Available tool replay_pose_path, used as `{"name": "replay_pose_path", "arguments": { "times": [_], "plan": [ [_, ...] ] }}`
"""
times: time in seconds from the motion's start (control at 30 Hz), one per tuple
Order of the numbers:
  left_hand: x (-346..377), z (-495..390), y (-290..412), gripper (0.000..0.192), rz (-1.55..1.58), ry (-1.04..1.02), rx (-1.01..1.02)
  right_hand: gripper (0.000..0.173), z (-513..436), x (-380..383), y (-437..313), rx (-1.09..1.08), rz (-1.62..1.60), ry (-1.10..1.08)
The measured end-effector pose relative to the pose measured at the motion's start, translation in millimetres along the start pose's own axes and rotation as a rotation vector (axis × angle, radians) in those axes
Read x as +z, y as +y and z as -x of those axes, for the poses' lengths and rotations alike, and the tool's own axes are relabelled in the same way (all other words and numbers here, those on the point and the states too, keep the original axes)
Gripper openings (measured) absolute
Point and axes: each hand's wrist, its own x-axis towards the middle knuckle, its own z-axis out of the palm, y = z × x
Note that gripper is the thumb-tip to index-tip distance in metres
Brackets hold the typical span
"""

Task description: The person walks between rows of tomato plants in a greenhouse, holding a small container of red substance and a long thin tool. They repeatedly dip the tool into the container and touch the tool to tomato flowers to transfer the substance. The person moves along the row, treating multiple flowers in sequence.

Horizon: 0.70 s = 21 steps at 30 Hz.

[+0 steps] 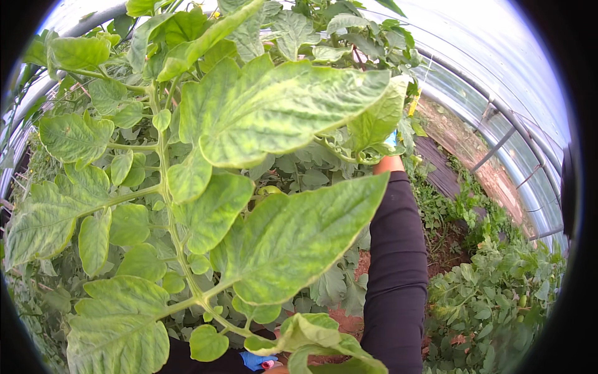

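A large tomato leaf [294,103] fills the upper middle, close to the camera. My right arm in a black sleeve reaches forward past it. Foliage covers most of my right hand [391,139], leaving only a strip of blue glove and the bare wrist in sight; its fingers are hidden. Low in the picture, my left hand [254,361] shows as a small patch of blue glove, partly behind leaves. Against it lies a small red-and-white object [267,364], too little seen to name. A green stem [166,182] with several leaves runs down the left.
A metal tube frame [495,105] and clear film form the tunnel wall at right. A yellow tag or clip [413,105] hangs near the far plants. Dark ground cover [437,163] lies beside the row, with low leafy plants [490,290] at lower right.
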Motion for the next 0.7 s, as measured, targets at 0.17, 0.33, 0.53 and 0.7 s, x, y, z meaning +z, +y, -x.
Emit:
{"name": "replay_pose_path", "arguments": {
  "times": [0.17,0.33,0.53,0.7],
  "plan": [
    [0.7,1.1,-0.3,0.058,0.002,0.007,-0.004,0.042,9.8,7.5,4.0,-0.018,0.083,0.049],
    [0.5,3.4,-0.1,0.058,0.004,-0.002,-0.006,0.043,21.0,12.1,-1.8,-0.029,0.133,0.102],
    [0.5,4.1,3.6,0.059,-0.001,0.005,-0.009,0.044,32.7,16.5,-8.2,-0.035,0.148,0.152],
    [6.6,-0.7,0.5,0.060,0.003,0.010,0.000,0.043,42.5,14.8,-9.1,0.003,0.037,0.143]
  ]
}}
